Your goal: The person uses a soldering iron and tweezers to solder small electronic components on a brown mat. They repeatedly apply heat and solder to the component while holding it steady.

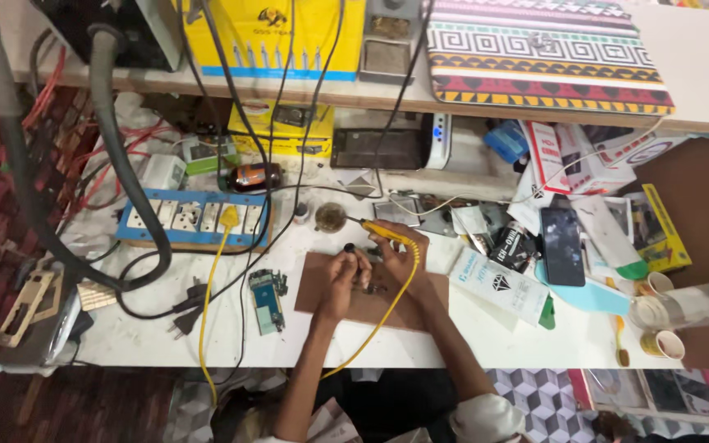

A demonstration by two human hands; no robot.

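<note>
Holding yellow soldering iron (385,233) in right hand (402,259); left hand (345,271) grip closed on sth small, unclear.

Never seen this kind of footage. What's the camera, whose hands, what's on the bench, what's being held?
There is no machine here: a person works with two bare hands, filmed by one camera worn on the head, looking down at a cluttered white workbench. The right hand holds a yellow pen-shaped tool with a yellow cord trailing toward the person. The left hand pinches a small dark part, too small to identify. Both work over a brown mat. Nearby lie a green circuit board, a blue socket strip, a dark phone, and scattered packets and cables.
</note>
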